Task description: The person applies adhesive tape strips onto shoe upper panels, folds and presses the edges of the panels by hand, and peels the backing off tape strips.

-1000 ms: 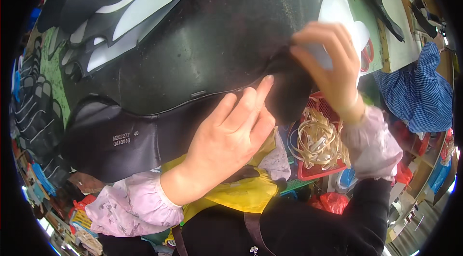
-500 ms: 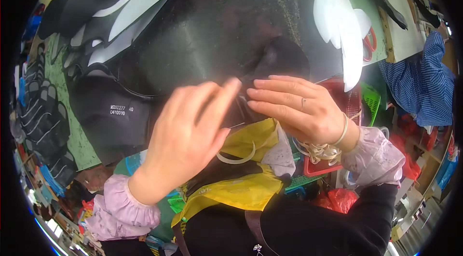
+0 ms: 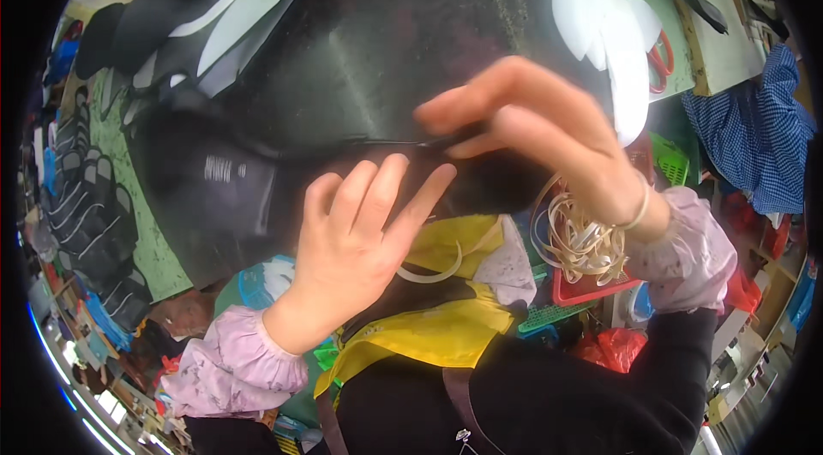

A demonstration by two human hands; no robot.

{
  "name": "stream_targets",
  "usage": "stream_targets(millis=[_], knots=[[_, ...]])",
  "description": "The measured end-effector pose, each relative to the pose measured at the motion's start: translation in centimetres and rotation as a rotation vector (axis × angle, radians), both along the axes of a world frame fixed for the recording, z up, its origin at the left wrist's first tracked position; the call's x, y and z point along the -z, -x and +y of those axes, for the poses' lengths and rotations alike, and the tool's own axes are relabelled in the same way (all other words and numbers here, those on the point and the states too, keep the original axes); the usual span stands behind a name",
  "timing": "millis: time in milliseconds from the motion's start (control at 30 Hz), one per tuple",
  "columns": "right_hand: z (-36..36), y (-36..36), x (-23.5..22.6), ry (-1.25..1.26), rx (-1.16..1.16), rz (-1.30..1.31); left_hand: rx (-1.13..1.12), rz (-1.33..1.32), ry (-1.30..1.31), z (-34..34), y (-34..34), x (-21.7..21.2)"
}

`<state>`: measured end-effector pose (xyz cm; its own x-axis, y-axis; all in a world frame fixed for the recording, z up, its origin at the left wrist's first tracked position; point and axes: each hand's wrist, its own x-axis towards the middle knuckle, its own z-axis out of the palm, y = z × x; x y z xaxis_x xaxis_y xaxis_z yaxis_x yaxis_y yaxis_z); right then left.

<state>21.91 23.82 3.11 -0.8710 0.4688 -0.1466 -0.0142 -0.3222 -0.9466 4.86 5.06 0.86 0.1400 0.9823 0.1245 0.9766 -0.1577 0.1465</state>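
Note:
A black shoe-upper piece with pale printed marks lies across the near side of the dark work surface. On its middle part rests my left hand, fingers stretched and spread, gripping nothing. My right hand, smeared by motion, is bent over the right part of the piece. Its fingers curl around a dark edge that looks pinched between them. A thin raised edge of the piece runs between the two hands. The right end of the piece is dark and blurred under my right hand.
White cut pieces and red-handled scissors lie at the right. Stacked black and white pieces stand at the far left. Bundled pale bands sit over a red tray. Yellow cloth covers my lap.
My right hand has risen from lying flat and curled its fingers at the piece's edge. The piece's rounded right end has come toward me. My left hand has shifted slightly right, fingers spread wider.

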Motion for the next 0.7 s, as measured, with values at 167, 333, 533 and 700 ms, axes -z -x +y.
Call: stream_targets(millis=[167, 333, 533, 700], knots=[[-0.3, -0.7, 2.1, -0.317, -0.290, -0.061, -0.011, 0.025, 0.006, -3.1, 5.1, -1.5], [-2.4, 0.2, 0.9, -1.213, -0.197, -0.084, 0.095, -0.129, -0.164, -0.6, 7.6, -2.2], [3.1, -1.2, -1.5, -1.390, 0.295, 0.025, -0.018, -0.151, -0.459, 1.1, 10.3, -7.5], [16.8, -9.1, -2.5, -1.648, 0.853, -0.247, -0.261, -0.176, -0.439, 4.5, 15.4, -6.1]])
